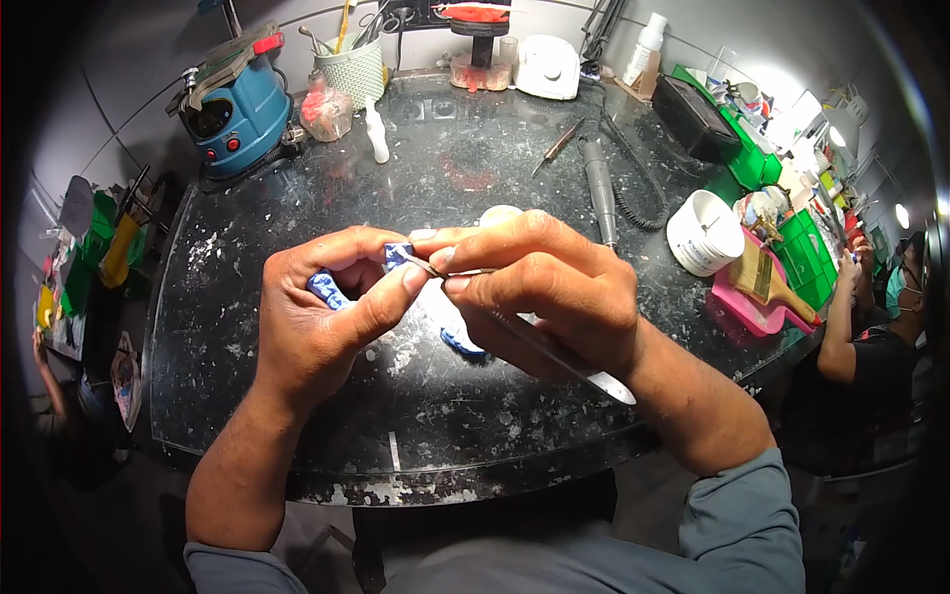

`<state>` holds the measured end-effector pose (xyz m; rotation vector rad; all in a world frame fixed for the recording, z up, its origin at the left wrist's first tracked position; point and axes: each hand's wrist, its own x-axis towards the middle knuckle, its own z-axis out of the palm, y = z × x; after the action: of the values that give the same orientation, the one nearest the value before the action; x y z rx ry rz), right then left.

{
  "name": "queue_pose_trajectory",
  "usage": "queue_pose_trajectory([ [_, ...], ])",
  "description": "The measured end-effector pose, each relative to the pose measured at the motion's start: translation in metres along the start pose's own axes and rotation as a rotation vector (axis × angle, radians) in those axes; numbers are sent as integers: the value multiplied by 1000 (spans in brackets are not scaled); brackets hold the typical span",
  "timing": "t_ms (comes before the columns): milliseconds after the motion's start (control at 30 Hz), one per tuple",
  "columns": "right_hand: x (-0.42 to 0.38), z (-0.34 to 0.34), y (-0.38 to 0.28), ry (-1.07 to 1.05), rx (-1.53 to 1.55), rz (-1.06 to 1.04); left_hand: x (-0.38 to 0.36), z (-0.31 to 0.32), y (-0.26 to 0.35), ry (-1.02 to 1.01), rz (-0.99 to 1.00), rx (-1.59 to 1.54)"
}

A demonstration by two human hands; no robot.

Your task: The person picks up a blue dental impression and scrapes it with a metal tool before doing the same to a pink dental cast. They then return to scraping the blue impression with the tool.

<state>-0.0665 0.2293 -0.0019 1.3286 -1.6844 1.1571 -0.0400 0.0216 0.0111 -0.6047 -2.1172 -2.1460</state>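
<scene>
My left hand (322, 297) is closed around a curved blue wax-like piece (325, 289), with one end showing between thumb and index finger and the other in the palm. My right hand (559, 287) pinches a slim metal carver (614, 387). Its narrow tip meets the blue piece near my left fingertips, while its flat, broad end sticks out below my right hand. On the table under my hands lies a white piece with a blue edge (461, 342), partly covered by my right hand. Behind my right knuckles a round pale object (500, 214) is partly hidden.
A rotary handpiece (599, 183) and a thin pointed tool (560, 145) lie farther back. To the right are a white tub (705, 233) and a pink dustpan (749, 315) with a brush (752, 274). A blue machine (237, 124) stands back left. A co-worker (881, 337) is at right.
</scene>
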Motion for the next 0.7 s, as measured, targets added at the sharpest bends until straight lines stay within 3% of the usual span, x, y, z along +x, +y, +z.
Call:
queue_pose_trajectory([
  [633, 1, 0, -1, 30, 39, 6, 1, -1, -6, -32, -24, -101],
  [700, -1, -4, -2, -49, 106, 64, 1, -4, -8, -59, -42, -89],
])
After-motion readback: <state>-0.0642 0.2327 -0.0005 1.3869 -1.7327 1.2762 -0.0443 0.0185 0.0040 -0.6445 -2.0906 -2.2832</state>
